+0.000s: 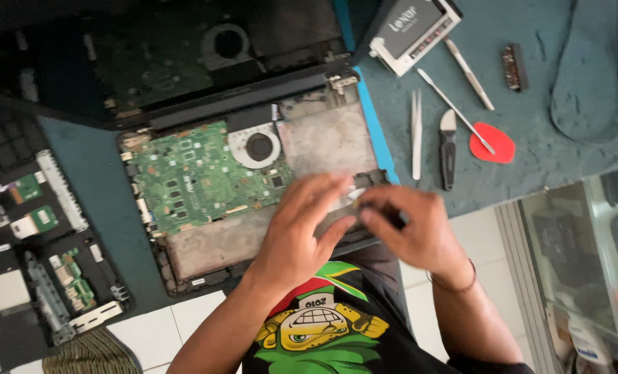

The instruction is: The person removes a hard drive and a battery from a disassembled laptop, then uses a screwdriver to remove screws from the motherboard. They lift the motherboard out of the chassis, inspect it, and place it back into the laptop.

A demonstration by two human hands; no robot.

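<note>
Both hands work at the near right corner of the opened laptop base (253, 187). The left hand (302, 232) lies flat on it, fingers spread and loose. The right hand (409, 232) pinches a small dark part (382, 211) – blurred – at the same corner. Right of the laptop base lie tweezers (416, 135), a knife (447, 149) and a red pick (492, 144).

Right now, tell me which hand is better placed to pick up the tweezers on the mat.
Right. The right hand lies at the opened laptop's near right corner, just below the tweezers and the black-handled tool. The left hand sits further left over the chassis and would probably have to cross the right.
</note>
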